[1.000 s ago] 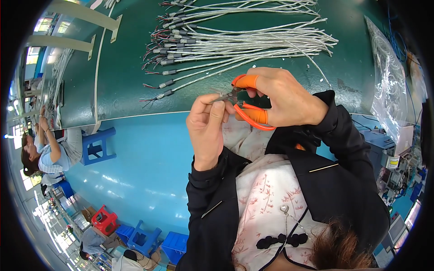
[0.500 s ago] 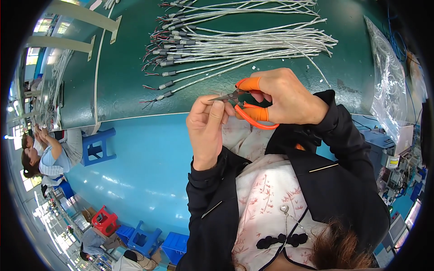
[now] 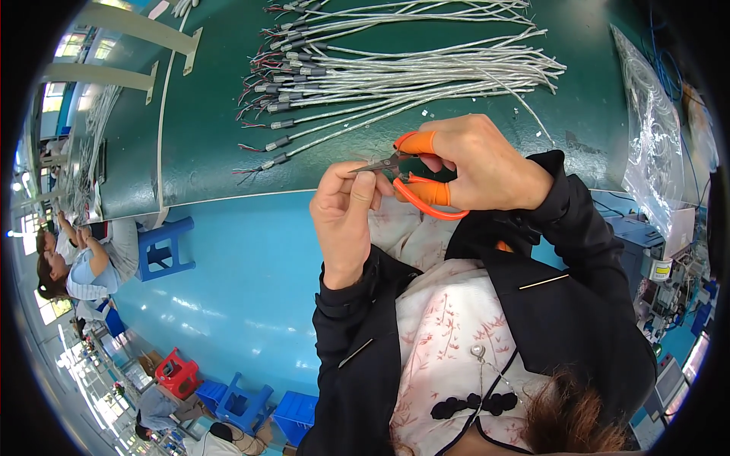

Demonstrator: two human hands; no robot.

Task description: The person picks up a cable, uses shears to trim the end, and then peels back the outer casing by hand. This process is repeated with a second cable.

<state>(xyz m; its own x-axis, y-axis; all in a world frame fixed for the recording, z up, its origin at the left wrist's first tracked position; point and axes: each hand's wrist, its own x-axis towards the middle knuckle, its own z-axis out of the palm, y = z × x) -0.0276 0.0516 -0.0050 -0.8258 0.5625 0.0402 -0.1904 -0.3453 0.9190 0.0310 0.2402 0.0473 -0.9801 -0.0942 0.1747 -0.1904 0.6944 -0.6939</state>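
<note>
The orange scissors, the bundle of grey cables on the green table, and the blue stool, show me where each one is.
orange scissors (image 3: pixel 426 199), head view, on the orange handle loop under the right hand.
bundle of grey cables (image 3: pixel 426 72), head view, mid-length of the strands.
blue stool (image 3: pixel 163 247), head view, on its seat.

I'm looking down into a factory assembly hall: a long dark-green work table (image 3: pixel 205 129) carries a spread of grey cut cable lengths with stripped coloured ends (image 3: pixel 395 72), other seated workers (image 3: pixel 76 262) sit along the line, and blue plastic stools (image 3: pixel 163 247) stand on the glossy blue floor (image 3: pixel 243 304).
</note>
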